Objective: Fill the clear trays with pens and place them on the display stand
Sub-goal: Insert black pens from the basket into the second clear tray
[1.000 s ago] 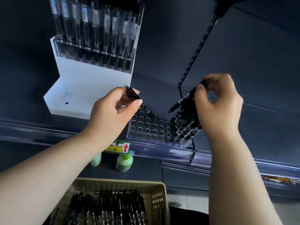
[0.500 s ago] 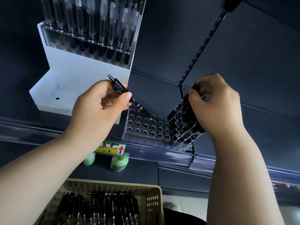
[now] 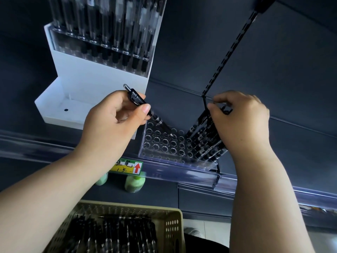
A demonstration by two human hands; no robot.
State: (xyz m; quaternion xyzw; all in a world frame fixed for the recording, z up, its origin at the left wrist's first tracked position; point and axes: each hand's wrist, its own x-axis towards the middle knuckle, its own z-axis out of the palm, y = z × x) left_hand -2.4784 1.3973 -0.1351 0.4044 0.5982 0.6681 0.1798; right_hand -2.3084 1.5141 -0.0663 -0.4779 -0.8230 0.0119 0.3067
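Here, a black pen (image 3: 144,108) is pinched in the left hand (image 3: 113,123) fingers, its long axis slanted down and rightward, tip just above an open hole of the clear tray (image 3: 164,143). Seated pens (image 3: 204,139) are gripped by the right hand (image 3: 240,123) at the tray's right side.

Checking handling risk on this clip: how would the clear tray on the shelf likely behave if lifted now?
The clear tray looks like rigid plastic, so probably stiff. Its pens crowd the right side while the left holes sit empty, so it would likely feel lopsided and tip right. Smooth walls may be slippery.
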